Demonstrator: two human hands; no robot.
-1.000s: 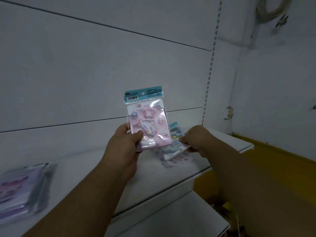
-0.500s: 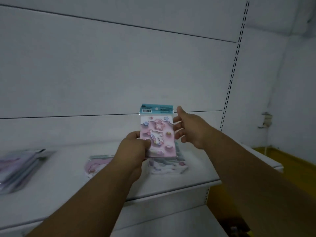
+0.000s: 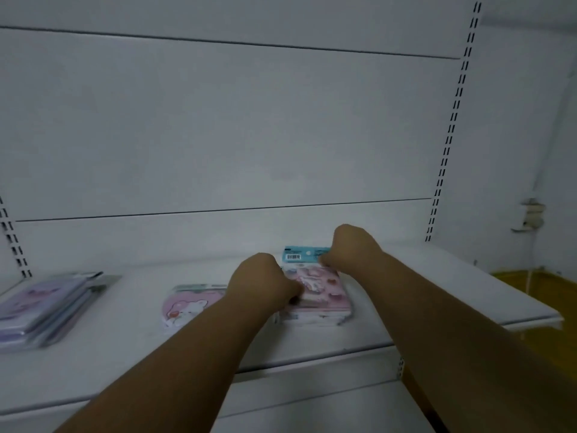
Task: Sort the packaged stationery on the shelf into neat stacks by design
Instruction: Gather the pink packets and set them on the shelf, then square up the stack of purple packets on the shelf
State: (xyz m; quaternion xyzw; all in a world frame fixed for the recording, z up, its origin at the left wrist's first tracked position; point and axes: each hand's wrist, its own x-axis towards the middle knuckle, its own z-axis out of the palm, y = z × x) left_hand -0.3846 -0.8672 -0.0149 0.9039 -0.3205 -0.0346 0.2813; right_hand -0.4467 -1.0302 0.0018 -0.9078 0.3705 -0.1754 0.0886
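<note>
A pink star-design packet [image 3: 324, 284] with a teal header card lies flat on top of a small stack on the white shelf [image 3: 437, 295], right of centre. My left hand [image 3: 262, 284] grips its near left edge. My right hand [image 3: 349, 245] pinches the teal header at the far right corner. To the left lies a pink bear-design packet [image 3: 190, 306], partly hidden by my left forearm. A stack of purple packets [image 3: 46, 307] sits at the far left.
The white back panel rises behind the shelf, with slotted uprights [image 3: 449, 126] at both sides. A lower shelf [image 3: 312, 410] juts out below. A yellow surface [image 3: 537, 295] shows at the right past the shelf end.
Both hands have lowered the star-design packet from upright in the air down flat onto the right stack. My right hand, open half a second ago, now holds the header.
</note>
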